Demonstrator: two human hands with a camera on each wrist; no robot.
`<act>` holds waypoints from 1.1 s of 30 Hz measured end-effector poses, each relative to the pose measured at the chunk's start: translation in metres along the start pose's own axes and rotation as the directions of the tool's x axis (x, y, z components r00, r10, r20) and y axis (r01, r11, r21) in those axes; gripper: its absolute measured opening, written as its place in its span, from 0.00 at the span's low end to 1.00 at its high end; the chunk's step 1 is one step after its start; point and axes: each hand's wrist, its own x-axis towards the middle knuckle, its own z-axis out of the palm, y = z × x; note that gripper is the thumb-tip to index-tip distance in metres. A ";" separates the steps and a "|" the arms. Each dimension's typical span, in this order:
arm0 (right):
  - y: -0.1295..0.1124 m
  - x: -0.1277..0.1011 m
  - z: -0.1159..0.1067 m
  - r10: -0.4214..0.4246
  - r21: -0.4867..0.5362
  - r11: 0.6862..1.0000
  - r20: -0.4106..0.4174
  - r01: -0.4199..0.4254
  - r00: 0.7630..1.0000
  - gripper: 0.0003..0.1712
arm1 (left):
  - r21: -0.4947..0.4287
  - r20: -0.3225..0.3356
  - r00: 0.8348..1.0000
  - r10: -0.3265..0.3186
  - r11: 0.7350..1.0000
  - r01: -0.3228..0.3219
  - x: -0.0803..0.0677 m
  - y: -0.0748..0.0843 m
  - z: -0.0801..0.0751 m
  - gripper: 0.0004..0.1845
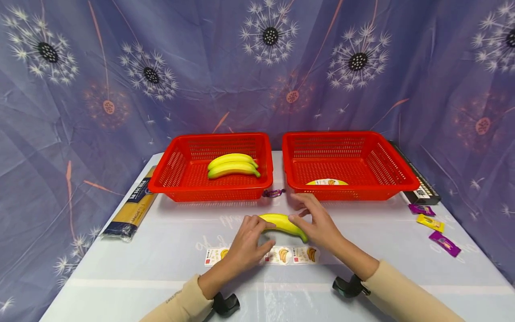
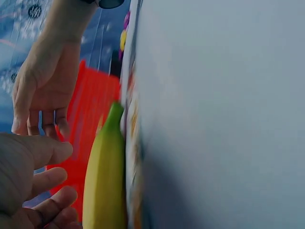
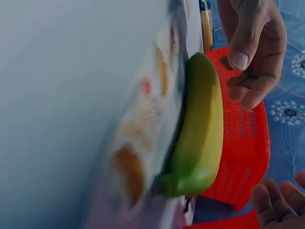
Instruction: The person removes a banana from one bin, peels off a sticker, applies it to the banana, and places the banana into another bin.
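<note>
**Ana:** While both hands hover over the middle of the table (image 1: 120, 268), look at where the banana (image 1: 283, 223) sits: flat on the surface, just in front of the gap between the two red baskets, above a strip of banana stickers (image 1: 277, 255)

**Ben:** And the grip? From the head view the left hand (image 1: 247, 243) has its fingers curled down over the stem end

**Ana:** Curled, yes, but the left wrist view shows those fingers apart from the fruit, so I'd call that hand loose, holding nothing. Same story for the right hand (image 1: 318, 223): fingertips close to the other end, relaxed, with a gap showing in the right wrist view

**Ben:** So the step, by my reading, is the reach, just short of a pickup

**Ana:** Agreed. The left basket (image 1: 177, 172) already has two bananas (image 1: 233, 165) in it, while the right basket (image 1: 396, 172) shows only a round sticker (image 1: 327, 182) on its floor

**Ben:** What does the next move need?

**Ana:** A proper closing of fingers round the banana's body, then a lift high enough to clear the basket's front wall. Mind the small candy wrapper (image 1: 273, 193) lying between the baskets
</note>
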 end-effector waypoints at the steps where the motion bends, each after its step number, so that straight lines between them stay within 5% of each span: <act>1: 0.000 -0.007 -0.004 -0.001 -0.023 1.000 -0.001 0.001 1.000 0.30 | -0.021 0.029 1.000 -0.006 1.000 0.007 -0.001 0.003 0.002 0.17; 6: 0.005 -0.037 -0.016 0.000 -0.123 0.992 0.035 0.004 0.999 0.27 | -0.141 0.162 0.984 -0.077 0.985 0.101 -0.006 0.010 0.014 0.17; 13: 0.020 -0.063 -0.020 0.039 -0.167 0.986 0.089 -0.023 0.995 0.20 | -0.230 0.233 0.966 -0.110 0.959 0.165 -0.009 0.013 0.026 0.15; 21: 0.030 -0.073 -0.016 0.125 -0.200 0.976 0.162 -0.091 0.979 0.16 | -0.203 0.261 0.958 -0.118 0.964 0.174 -0.011 0.011 0.034 0.12; 33: 0.038 -0.077 -0.011 0.046 -0.324 0.946 0.163 0.009 0.986 0.23 | -0.107 0.265 0.959 -0.101 0.985 0.134 -0.012 0.015 0.035 0.13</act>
